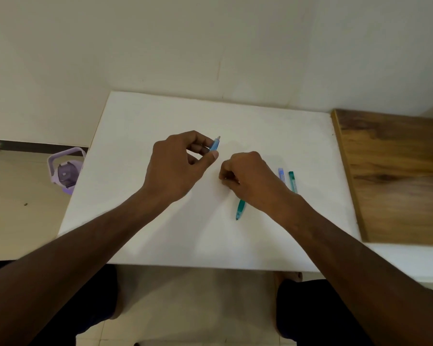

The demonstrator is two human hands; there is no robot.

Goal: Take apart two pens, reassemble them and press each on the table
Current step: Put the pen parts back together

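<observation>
Over the white table (pixel 273 136) both pens lie apart in pieces, my left hand (pixel 178 166) pinching the blue barrel (pixel 215 145), my right hand (pixel 250 178) curled on something unseen, reassembly pending.

Dim, soft indoor light; faint shadows, wide-angle bowing, perhaps slight blur.

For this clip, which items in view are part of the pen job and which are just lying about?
Part of the job:
- blue pen piece, pinched by the left hand
- green pen piece under the right hand
- blue piece and green piece lying on the white table

Lying about:
- purple bottle on the floor
- wooden board
</observation>
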